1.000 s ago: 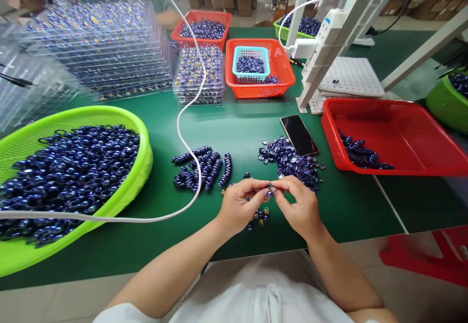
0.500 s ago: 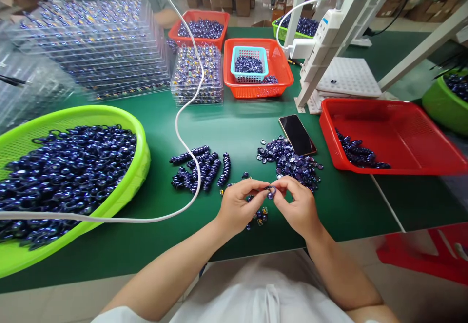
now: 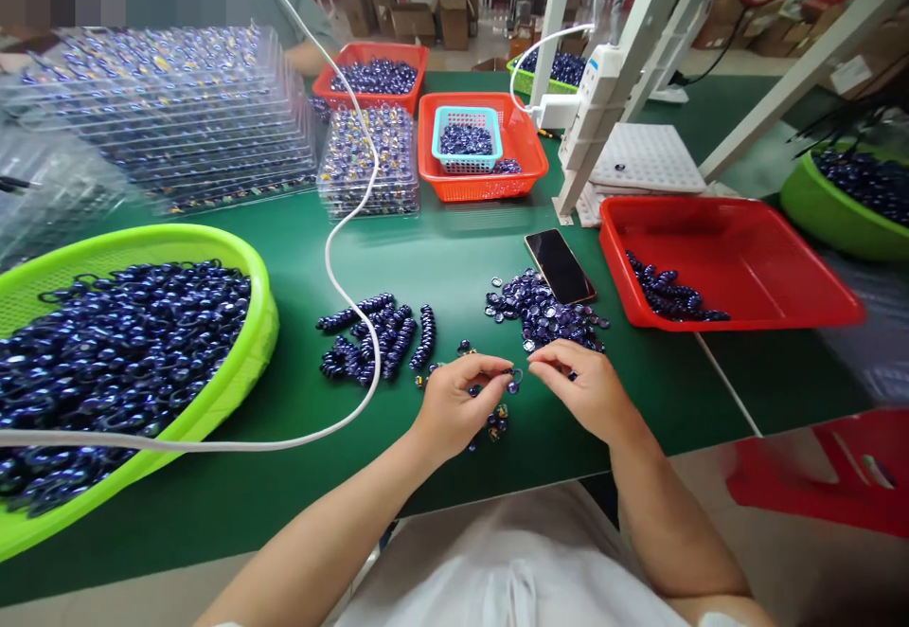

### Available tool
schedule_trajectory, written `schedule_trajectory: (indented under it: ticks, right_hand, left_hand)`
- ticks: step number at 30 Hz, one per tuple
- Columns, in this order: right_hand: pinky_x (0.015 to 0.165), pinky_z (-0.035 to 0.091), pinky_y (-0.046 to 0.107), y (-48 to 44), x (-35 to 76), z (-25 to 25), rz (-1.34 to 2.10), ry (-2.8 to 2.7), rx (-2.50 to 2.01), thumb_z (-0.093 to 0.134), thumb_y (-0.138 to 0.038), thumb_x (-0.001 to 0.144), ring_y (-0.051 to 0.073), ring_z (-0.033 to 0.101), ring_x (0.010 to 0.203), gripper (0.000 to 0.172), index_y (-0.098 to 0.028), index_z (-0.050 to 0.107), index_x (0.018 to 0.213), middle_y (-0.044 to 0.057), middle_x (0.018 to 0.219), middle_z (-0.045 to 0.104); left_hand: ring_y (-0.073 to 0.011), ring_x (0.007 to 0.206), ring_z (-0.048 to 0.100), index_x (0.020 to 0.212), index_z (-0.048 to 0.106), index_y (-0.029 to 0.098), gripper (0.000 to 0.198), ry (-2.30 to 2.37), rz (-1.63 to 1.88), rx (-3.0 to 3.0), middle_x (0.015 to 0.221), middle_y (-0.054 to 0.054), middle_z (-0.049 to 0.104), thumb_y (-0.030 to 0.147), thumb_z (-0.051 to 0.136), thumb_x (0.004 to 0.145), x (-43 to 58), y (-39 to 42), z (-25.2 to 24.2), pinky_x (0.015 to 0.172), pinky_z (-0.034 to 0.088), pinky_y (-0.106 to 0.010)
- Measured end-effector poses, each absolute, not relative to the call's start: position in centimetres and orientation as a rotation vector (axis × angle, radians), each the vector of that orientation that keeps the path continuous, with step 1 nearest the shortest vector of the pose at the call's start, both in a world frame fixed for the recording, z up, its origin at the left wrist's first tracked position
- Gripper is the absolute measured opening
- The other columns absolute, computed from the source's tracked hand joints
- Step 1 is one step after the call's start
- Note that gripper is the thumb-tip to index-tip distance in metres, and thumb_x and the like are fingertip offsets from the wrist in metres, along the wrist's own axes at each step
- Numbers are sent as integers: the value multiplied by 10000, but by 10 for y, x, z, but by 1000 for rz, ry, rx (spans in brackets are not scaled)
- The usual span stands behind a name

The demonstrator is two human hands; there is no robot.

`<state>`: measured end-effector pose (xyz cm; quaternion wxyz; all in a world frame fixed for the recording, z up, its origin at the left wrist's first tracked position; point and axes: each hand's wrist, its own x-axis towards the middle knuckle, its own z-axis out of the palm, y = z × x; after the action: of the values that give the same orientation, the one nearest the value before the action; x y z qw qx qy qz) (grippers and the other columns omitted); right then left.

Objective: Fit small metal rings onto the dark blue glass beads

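Between the thumb and fingertips of my left hand [image 3: 454, 404] is a small dark-blue shiny ring-like piece [image 3: 513, 385] with a loop and a rounded bead. My right hand [image 3: 586, 388] is a short gap to its right, thumb and forefinger pinched together; whether a tiny part sits in them is hidden. Just beyond the right hand lies a heap of small dark-blue round caps [image 3: 546, 310]. Loose pieces with golden bits [image 3: 499, 421] lie below and beside the left hand. Rows of stacked dark-blue beads [image 3: 424, 336] rest farther left.
A green basket [image 3: 262, 314] full of dark-blue loops stands left, crossed by a white cable [image 3: 333, 267]. A phone [image 3: 561, 267] touches the cap heap. A red tray [image 3: 774, 258] is right. Stacked clear trays [image 3: 369, 168], an orange basket [image 3: 529, 172] and a metal post [image 3: 603, 116] stand behind.
My right hand has drawn away to the right from the ring-like piece, which stays in my left fingers. The whole view has shifted slightly.
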<state>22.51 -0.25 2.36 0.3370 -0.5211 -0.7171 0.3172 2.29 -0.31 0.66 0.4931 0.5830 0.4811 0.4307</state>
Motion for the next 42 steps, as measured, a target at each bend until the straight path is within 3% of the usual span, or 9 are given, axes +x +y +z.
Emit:
schedule_trajectory:
  ticks: [5, 14, 25, 30, 33, 42]
  right_hand:
    - [786, 502, 356, -4, 246, 19, 439, -2078, -1511, 579, -179, 919, 217, 617, 866, 137, -223, 704, 954, 53, 900, 682]
    - [747, 450, 382, 5, 224, -6, -35, -2437, -1615, 607, -174, 878, 262, 523, 877, 71, -189, 676, 880, 95, 877, 616]
    - [705, 444, 361, 0, 220, -4, 82, -2405, -1583, 571, -88, 812, 237, 552, 781, 104, -190, 570, 788, 65, 774, 612]
    - [747, 526, 329, -9, 206, 9, 512, -1989, -1322, 539, -136, 920, 191, 630, 837, 199, -219, 626, 1078, 54, 957, 673]
    - [762, 550, 306, -11, 194, 18, 687, -1776, -1211, 540, -160, 945, 172, 654, 884, 210, -260, 666, 1080, 40, 1003, 675]
    - [801, 564, 380, -7, 187, -1, 242, -1941, -1161, 553, -93, 913, 200, 629, 901, 346, -288, 654, 1180, 67, 977, 642]
  left_hand:
    - [-192, 709, 715, 893, 746, 163, 162, 1211, 1029, 1260, 814, -66, 757, 291, 719, 797, 20, 3, 3, 664, 569, -271]
    - [-188, 736, 700, 916, 742, 153, 199, 1193, 1022, 1219, 841, -72, 743, 309, 719, 795, 17, 7, -2, 687, 566, -279]
    - [-162, 710, 671, 903, 724, 164, 183, 1124, 1039, 1090, 813, -43, 722, 307, 724, 788, 17, 8, 2, 688, 561, -272]
    - [-182, 860, 685, 922, 701, 151, 213, 921, 1056, 910, 970, -78, 741, 294, 758, 775, 18, 8, 8, 797, 564, -300]
    - [-202, 922, 697, 930, 680, 145, 243, 772, 1020, 736, 994, -88, 745, 267, 791, 752, 18, 7, 9, 896, 553, -357]
    - [-212, 954, 703, 922, 676, 133, 244, 769, 1007, 631, 958, -86, 745, 268, 795, 757, 14, 8, 11, 989, 520, -410]
